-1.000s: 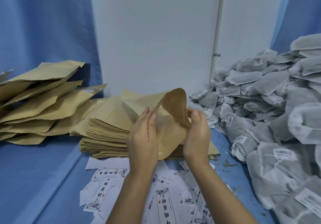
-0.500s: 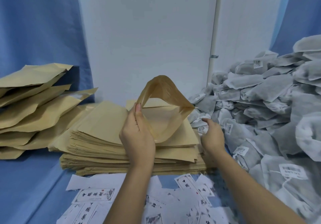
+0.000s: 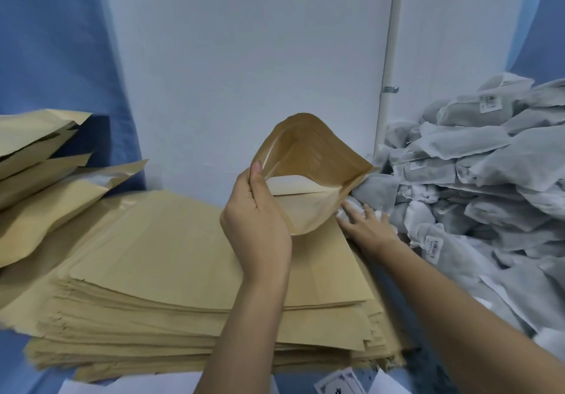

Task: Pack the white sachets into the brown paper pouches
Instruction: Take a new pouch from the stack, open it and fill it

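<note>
Here our left hand (image 3: 256,225) gripped the open pouch (image 3: 318,161) while our right hand (image 3: 365,227), fingers spread, touched sachets (image 3: 489,161) at three o'clock.

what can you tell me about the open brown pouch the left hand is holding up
The brown pouch looks like kraft paper, darker inside, with a paler panel showing in the mouth. Its mouth is spread wide open toward the camera, the far wall arching up. The left hand grips its left edge, thumb along the rim. It hangs above the stack of flat pouches, its right corner near the sachet pile; contact there is unclear.
</note>
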Tool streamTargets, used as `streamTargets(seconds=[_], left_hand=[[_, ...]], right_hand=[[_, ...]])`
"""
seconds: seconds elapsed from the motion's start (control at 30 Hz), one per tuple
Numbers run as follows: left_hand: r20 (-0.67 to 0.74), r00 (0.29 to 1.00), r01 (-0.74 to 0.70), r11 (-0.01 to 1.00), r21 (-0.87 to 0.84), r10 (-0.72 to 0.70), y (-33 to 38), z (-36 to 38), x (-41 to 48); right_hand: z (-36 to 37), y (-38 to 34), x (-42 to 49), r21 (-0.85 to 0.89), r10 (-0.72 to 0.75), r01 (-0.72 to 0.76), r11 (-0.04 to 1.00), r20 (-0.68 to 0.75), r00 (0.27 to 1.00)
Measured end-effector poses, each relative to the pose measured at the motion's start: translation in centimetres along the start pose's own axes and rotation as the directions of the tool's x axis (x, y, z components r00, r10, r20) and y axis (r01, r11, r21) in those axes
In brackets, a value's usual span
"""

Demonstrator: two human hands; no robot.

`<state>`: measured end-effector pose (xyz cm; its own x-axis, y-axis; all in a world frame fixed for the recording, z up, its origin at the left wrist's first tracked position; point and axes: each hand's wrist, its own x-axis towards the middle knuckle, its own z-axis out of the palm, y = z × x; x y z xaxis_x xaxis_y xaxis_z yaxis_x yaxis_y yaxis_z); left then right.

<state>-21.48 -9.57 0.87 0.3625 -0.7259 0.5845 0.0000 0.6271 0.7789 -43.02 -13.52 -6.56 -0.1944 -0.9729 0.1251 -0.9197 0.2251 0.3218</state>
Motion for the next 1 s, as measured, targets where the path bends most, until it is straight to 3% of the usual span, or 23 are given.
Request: streamTargets(seconds=[0.17, 0.3, 0.53, 0.63, 0.87, 1.0], left_hand=[[-0.029, 0.999, 0.027, 1.0, -0.003, -0.027, -0.7, 0.0, 0.2], [-0.028, 0.999, 0.019, 1.0, -0.012, -0.02, -0.7, -0.1, -0.1], [-0.049, 0.998, 0.032, 0.999, -0.015, -0.033, 0.6, -1.3, -0.5], [-0.052, 0.998, 0.044, 0.999, -0.016, -0.045, 1.6, -2.5, -1.3], [-0.066, 0.998, 0.023, 1.0, -0.014, -0.024, 4.4, -6.7, -4.3], [-0.069, 0.997, 0.015, 1.0, -0.023, -0.017, 6.1, -9.3, -5.8]], right_hand=[[0.6, 0.3, 1.2, 0.219, 0.113, -0.112, 0.969, 0.01, 0.994], [0.9, 0.6, 0.8, 0.339, 0.195, -0.156, 0.928, -0.083, 0.977], [-1.0, 0.5, -3.1, 0.7, 0.426, -0.159, 0.696, -0.224, 0.876], [-2.4, -0.7, -6.2, 0.758, 0.496, -0.162, 0.632, -0.235, 0.836], [-5.5, -3.8, -13.7, 0.727, 0.582, -0.274, 0.63, -0.208, 0.786], [-6.2, -4.8, -16.9, 0.782, 0.549, -0.321, 0.534, -0.033, 0.835]])
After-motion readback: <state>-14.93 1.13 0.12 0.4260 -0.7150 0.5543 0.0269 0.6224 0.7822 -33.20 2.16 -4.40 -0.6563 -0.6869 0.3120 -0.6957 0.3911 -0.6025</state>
